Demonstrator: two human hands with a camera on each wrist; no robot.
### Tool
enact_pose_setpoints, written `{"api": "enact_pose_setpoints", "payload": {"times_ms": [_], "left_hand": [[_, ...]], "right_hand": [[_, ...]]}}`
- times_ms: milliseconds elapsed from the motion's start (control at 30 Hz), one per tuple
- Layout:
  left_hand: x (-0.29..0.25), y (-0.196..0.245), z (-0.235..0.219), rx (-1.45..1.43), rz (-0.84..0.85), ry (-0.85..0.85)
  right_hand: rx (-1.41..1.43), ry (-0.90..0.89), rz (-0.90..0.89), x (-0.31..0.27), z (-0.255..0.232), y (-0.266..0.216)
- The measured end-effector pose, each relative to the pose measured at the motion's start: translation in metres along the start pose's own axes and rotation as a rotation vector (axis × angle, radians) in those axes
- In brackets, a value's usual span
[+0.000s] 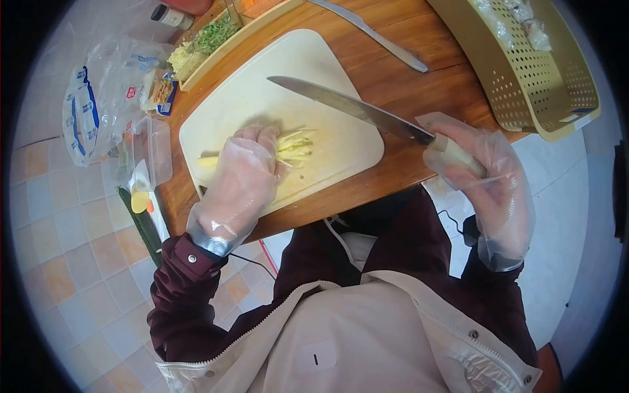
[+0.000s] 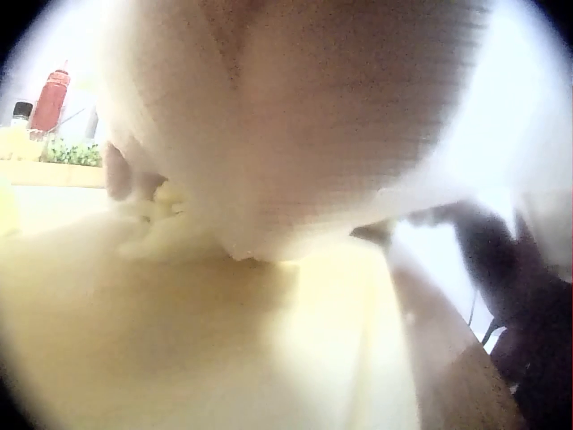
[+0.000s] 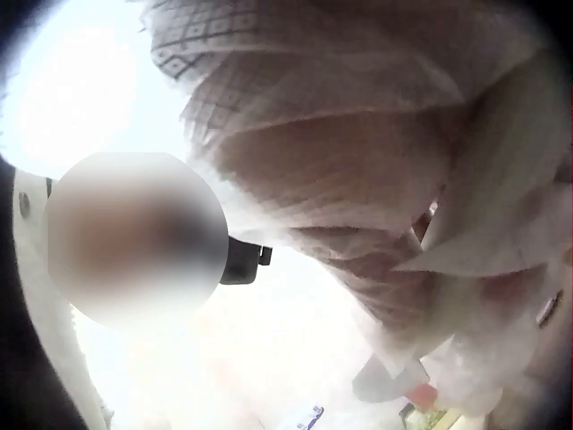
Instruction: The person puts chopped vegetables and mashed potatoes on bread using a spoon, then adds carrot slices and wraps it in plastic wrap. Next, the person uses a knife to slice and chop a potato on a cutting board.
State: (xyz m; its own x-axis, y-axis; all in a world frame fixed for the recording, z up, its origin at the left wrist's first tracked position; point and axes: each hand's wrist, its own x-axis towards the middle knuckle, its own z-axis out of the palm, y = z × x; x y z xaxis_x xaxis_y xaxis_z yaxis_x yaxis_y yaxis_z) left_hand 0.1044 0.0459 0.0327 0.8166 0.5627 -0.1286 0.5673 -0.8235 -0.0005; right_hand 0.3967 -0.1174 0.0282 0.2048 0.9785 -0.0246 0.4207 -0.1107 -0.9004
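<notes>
Pale yellow vegetable strips [image 1: 296,147] lie bunched on the white cutting board [image 1: 242,88]. My left hand [image 1: 239,173], in a clear plastic glove, holds the bunch down with bent fingers, and strips stick out on both sides of it. Yellow pieces [image 2: 167,193] also show by its fingers in the left wrist view. My right hand [image 1: 488,180], gloved too, grips the light handle of a long kitchen knife [image 1: 354,105] at the board's right. The blade is over the board, tip pointing to the far left, apart from the strips. Part of the handle is hidden by the right hand.
A second knife [image 1: 377,39] lies on the wooden table [image 1: 419,98] behind the board. A perforated basket [image 1: 524,85] stands at right. At left are a tray [image 1: 229,42] of chopped vegetables, a clear plastic box [image 1: 151,154], plastic packaging [image 1: 111,92] and a cucumber [image 1: 139,226].
</notes>
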Motion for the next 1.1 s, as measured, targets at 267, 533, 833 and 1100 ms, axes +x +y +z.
{"api": "enact_pose_setpoints", "payload": {"times_ms": [267, 533, 833, 1100], "left_hand": [[-0.003, 0.014, 0.03, -0.044, -0.239, 0.116], [0.004, 0.033, 0.032, -0.038, -0.401, 0.215], [-0.001, 0.03, 0.029, -0.08, -0.445, 0.216], [-0.001, 0.027, 0.026, -0.127, -0.48, 0.205]], "right_hand": [[0.012, -0.102, -0.009, 0.001, 0.031, 0.008], [-0.129, -0.249, 0.062, 0.001, 0.054, -0.004], [-0.275, -0.227, -0.103, -0.005, 0.076, -0.011], [-0.04, -0.182, 0.014, -0.004, 0.087, -0.023]]}}
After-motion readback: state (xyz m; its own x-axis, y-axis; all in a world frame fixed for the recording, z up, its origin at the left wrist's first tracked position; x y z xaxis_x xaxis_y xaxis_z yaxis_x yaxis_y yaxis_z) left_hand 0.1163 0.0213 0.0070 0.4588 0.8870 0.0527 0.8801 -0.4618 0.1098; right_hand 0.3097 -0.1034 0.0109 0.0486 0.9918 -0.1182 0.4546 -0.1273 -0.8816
